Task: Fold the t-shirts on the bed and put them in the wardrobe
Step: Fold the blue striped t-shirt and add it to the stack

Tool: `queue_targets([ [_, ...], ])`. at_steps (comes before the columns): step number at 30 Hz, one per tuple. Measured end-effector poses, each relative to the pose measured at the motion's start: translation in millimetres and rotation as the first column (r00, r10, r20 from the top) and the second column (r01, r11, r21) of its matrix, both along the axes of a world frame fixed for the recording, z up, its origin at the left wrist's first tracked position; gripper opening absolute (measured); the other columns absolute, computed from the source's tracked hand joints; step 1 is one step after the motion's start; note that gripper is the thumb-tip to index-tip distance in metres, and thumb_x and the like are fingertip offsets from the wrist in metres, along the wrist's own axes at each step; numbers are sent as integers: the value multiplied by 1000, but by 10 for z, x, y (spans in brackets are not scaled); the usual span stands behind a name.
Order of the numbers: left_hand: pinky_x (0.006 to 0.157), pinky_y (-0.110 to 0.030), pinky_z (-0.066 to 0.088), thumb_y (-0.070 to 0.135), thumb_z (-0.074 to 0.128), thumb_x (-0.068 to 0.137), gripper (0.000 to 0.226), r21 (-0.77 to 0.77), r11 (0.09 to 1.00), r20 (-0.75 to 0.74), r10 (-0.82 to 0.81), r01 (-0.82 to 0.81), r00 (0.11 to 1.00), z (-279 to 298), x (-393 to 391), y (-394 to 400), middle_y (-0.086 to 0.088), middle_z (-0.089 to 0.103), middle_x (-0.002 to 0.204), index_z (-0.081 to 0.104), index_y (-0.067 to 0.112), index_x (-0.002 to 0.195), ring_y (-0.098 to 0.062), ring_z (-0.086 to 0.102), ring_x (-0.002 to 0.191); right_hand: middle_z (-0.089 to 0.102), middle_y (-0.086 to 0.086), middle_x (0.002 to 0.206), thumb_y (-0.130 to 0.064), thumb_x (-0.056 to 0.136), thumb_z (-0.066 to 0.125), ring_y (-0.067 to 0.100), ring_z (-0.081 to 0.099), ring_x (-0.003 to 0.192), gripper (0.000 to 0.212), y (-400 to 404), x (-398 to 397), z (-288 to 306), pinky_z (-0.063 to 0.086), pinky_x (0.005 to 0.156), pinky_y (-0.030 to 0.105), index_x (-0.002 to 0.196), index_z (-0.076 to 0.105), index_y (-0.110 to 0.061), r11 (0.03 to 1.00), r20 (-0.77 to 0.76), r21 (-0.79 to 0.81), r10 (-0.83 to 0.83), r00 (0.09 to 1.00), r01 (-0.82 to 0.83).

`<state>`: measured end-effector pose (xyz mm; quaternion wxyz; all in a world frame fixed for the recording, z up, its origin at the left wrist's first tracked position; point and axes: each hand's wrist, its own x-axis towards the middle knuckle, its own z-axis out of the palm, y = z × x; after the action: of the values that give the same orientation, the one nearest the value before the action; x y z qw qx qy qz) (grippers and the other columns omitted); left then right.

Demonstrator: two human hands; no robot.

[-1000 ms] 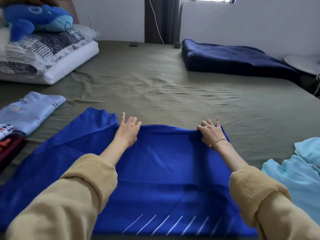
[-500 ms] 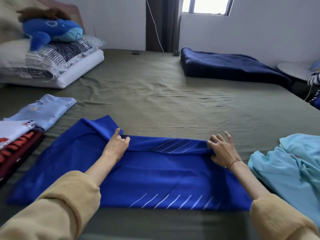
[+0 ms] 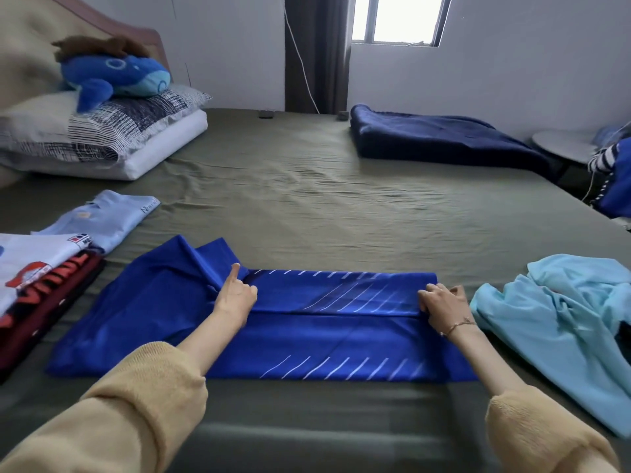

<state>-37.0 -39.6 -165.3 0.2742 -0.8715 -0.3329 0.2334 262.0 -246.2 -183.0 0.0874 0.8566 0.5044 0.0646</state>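
Pinching the folded-over edge of the royal blue t-shirt (image 3: 307,322), the right hand (image 3: 444,302) has its fingers curled down onto the cloth at the shirt's right end, a thin bracelet (image 3: 459,325) on that wrist. The left hand (image 3: 237,295) sits on the same fold further left, fingers curled onto the fabric with 1 finger stretched forward toward the raised flap of cloth beside it; whether it actually grips the fabric or only presses it is hard to tell. Both forearms come out of tan sleeves (image 3: 143,397) at the bottom of the view. The blue shirt lies flat on the olive-green bed sheet (image 3: 324,206), its far part doubled back toward the person so that 2 bands of slanted white stripes show, 1 on the folded layer and 1 along the near hem; its left part lies unfolded and rumpled. Just right of it lies a crumpled light blue t-shirt (image 3: 553,336). To the left sits a stack of folded shirts (image 3: 37,278), a white printed one on a dark red one, with a folded pale blue shirt (image 3: 106,216) just beyond. Farther back, pillows (image 3: 112,138) at the headboard carry a blue plush toy (image 3: 116,76), and a folded navy blanket (image 3: 437,138) lies by the far wall under a window (image 3: 396,18).
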Motion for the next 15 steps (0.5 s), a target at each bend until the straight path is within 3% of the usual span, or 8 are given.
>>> queue_targets([
  [5, 114, -42, 9, 22, 41, 94, 28, 55, 998, 82, 20, -24, 996, -11, -72, 34, -1, 58, 113, 52, 15, 119, -19, 49, 111, 53, -4, 112, -2, 82, 45, 15, 46, 113, 30, 125, -207, -19, 29, 83, 28, 89, 43, -31, 993, -92, 74, 99, 991, -92],
  [8, 112, -44, 14, 22, 41, 94, 43, 55, 997, 223, 38, -51, 974, -45, -124, 101, -4, 49, 124, 34, 10, 135, -21, 44, 118, 54, -1, 110, 0, 85, 41, 18, 48, 110, 28, 315, -398, -74, 25, 73, 26, 96, 56, -21, 975, -151, 150, 187, 971, -164],
  [10, 110, -44, 20, 20, 42, 93, 49, 23, 997, 347, 63, -76, 936, -54, -182, 149, -4, 47, 126, 26, 9, 139, -21, 44, 118, 56, 0, 109, 0, 85, 40, 20, 49, 109, 27, 500, -555, -110, 28, 73, 27, 98, 57, -16, 960, -201, 188, 244, 949, -208],
  [15, 100, -38, 32, 9, 39, 92, 41, -154, 970, 602, 243, -187, 760, -72, -387, 347, -3, 49, 127, 31, 9, 132, -20, 48, 118, 59, 1, 112, 0, 83, 44, 23, 52, 108, 27, 1076, -1002, -125, 43, 80, 32, 103, 59, -12, 934, -404, 271, 330, 853, -233],
])
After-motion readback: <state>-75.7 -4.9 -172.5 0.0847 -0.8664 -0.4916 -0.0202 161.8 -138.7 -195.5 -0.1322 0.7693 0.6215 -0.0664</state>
